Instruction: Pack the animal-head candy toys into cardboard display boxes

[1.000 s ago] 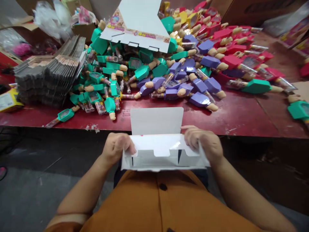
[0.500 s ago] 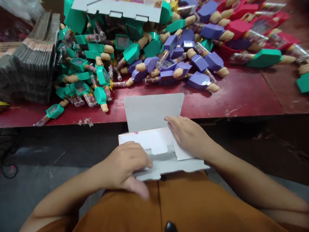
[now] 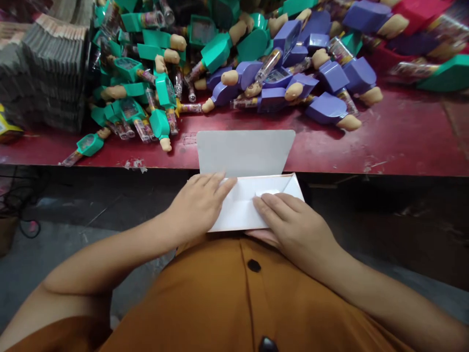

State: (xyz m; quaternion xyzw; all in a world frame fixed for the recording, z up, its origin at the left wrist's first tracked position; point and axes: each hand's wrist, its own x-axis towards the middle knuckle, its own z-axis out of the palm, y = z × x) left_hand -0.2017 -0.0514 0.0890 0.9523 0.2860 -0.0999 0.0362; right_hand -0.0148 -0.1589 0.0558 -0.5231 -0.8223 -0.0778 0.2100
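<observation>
A small cardboard box [image 3: 240,208], white inside and partly folded, is held low against the front of my brown shirt. Its grey-white lid flap [image 3: 245,152] stands raised at the far side, overlapping the table edge from this view. My left hand [image 3: 201,203] grips the box's left end, fingers laid over the wall and the thumb hidden. My right hand [image 3: 293,215] holds the near right part, fingers pressing a small white tab inside and the thumb under the near edge.
On the red table [image 3: 384,132] lies a heap of toys with clear tubes: green ones [image 3: 161,124], purple ones [image 3: 330,110] and red ones [image 3: 421,14]. Stacked flat cardboard [image 3: 54,73] stands at left, beside a yellow object [image 3: 7,124]. Black cables [image 3: 31,227] lie on the floor.
The grey front panel that lay open toward me is now folded up, and the box looks closer to a tray shape. My right hand has moved nearer, its fingers now inside the box.
</observation>
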